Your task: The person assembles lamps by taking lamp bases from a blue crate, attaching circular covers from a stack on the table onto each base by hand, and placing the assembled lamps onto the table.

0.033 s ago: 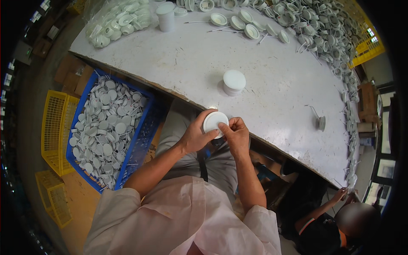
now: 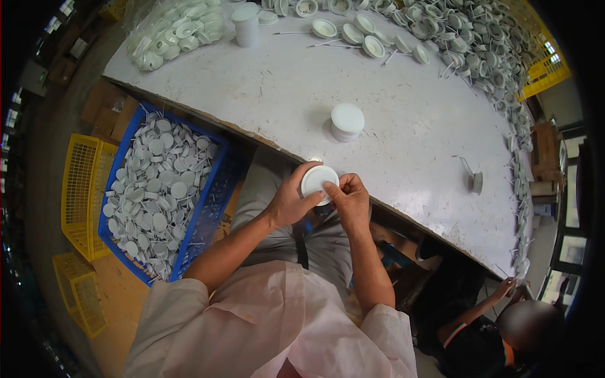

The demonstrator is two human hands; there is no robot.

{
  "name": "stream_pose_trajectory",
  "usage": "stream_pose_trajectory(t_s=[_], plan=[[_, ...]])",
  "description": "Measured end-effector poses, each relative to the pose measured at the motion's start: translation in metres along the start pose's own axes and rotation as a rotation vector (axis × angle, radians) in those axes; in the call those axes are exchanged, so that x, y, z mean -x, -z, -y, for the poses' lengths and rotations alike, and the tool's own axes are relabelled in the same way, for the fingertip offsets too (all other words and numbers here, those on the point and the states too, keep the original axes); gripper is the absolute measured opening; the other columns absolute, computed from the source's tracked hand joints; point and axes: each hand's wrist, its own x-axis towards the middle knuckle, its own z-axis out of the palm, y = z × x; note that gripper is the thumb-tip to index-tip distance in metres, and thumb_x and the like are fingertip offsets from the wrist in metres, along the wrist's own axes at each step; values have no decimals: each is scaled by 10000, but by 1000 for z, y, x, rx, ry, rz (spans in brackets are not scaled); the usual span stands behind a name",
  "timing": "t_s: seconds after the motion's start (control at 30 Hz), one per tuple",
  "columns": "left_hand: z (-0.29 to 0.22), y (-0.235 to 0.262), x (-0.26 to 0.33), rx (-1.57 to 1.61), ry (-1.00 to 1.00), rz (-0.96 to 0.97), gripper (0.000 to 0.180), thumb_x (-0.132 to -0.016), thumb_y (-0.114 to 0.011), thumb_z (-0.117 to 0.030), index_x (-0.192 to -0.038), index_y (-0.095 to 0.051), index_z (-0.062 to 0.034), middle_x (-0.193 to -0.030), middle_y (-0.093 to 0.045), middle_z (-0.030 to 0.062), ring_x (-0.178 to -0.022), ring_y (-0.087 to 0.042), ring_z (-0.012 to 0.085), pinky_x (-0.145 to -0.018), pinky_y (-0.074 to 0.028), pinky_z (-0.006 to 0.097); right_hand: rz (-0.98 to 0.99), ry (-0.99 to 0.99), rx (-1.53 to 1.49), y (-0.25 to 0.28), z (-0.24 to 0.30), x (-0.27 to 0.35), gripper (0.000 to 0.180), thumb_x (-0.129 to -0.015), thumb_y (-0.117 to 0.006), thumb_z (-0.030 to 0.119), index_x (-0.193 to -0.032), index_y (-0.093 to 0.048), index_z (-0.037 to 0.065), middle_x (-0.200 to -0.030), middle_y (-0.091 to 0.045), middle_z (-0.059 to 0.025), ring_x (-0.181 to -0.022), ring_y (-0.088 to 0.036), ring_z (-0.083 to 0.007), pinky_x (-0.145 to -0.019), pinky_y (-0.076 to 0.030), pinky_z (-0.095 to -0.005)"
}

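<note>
A pale table stretches ahead; by its near edge, a round white disc, smooth and thinly rimmed, is held between my left grip and right grip. Its underside is hidden; a clear bag is cut off above.

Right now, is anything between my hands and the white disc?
Nothing visible: your left hand grips the disc, and your right hand has its thumb on the disc's face. The white cylinder on the table stands beyond, apart from both hands.
</note>
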Motion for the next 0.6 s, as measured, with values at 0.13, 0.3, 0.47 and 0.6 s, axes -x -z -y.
stream_pose_trajectory(t_s=[0.13, 0.3, 0.47, 0.6], plan=[[-2, -1, 2, -35, -22, -17, 549, -822, -605, -160, -1302, -390, -2, -1140, -551, 140, -1041, -545, 200, -884, -448, 316, 34, -16, -41, -1, 3, 2, 224, -770, -718, 37, -790, -497, 68, -699, -536, 29, -604, -489, -19, -515, -398, -164], [5, -2, 1, 97, 83, -57, 428, -884, -529, -195, -1266, -448, -20, -1122, -569, 136, -1027, -548, 195, -889, -439, 319, 42, -41, -73, -2, 3, 3, 210, -784, -707, 39, -806, -500, 69, -702, -545, 23, -593, -497, -25, -506, -406, -168], [8, -4, 0, 37, 30, -69, 382, -926, -506, -212, -1263, -458, -37, -1081, -586, 106, -984, -555, 160, -844, -457, 293, 48, -78, -119, -1, 2, 6, 189, -807, -688, 47, -812, -500, 69, -723, -565, 10, -575, -501, -29, -489, -407, -172], [7, -4, 1, 52, 48, -73, 386, -893, -509, -192, -1237, -477, -19, -1105, -579, 131, -1016, -552, 190, -881, -439, 312, 46, -91, -133, -2, 4, 8, 183, -819, -676, 51, -818, -495, 74, -738, -575, 2, -575, -504, -33, -483, -404, -172]])
